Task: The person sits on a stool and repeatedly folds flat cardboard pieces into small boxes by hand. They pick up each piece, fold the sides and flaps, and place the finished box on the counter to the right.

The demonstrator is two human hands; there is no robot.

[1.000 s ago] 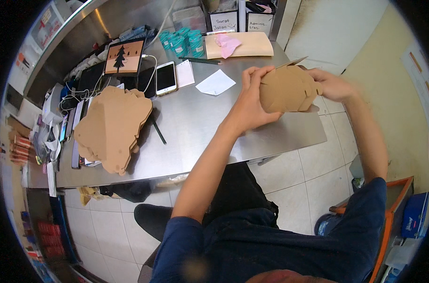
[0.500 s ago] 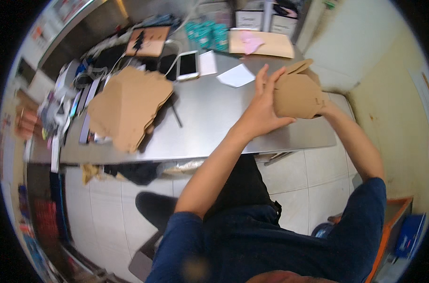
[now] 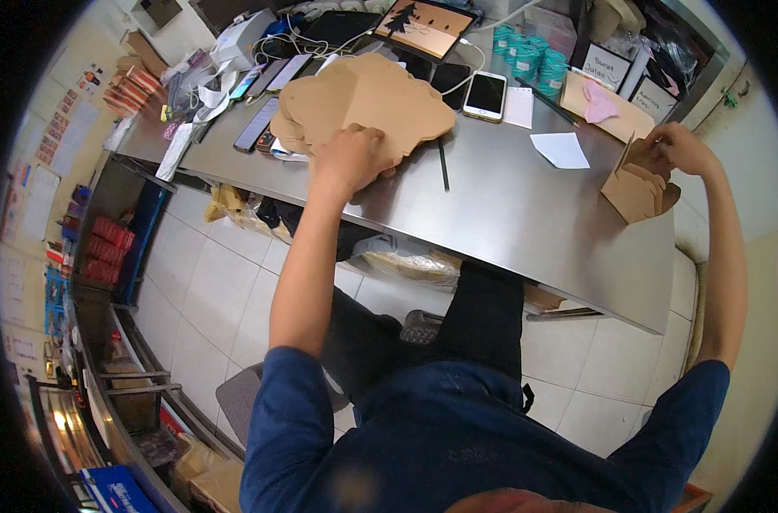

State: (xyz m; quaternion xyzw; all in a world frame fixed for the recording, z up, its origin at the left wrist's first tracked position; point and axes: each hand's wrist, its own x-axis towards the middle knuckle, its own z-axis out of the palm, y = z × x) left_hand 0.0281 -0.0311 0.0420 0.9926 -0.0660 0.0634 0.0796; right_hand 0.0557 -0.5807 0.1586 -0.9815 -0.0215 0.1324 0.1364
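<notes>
My left hand point(image 3: 352, 158) is closed at the near edge of a stack of flat brown cardboard blanks point(image 3: 389, 94), its fingers curled over the top sheet. The blanks have wavy cut outlines and lie on the left half of the metal table. At the table's right end stands a small folded cardboard box point(image 3: 637, 190) with its top open and flaps up. My right hand point(image 3: 684, 150) grips its far upper edge with bent fingers; the fingertips are partly hidden by the flaps.
On the metal table point(image 3: 525, 222) lie a dark pen point(image 3: 443, 164), a white phone point(image 3: 485, 96) and a white paper piece point(image 3: 560, 150). Behind stand a tablet point(image 3: 425, 27) and several teal rolls point(image 3: 534, 60). More phones and cables crowd the far left. A wall bounds the right side.
My left hand has left the box and moved left onto the cardboard stack. The box has moved to the table's right end, with my right hand still on it. The view has turned.
</notes>
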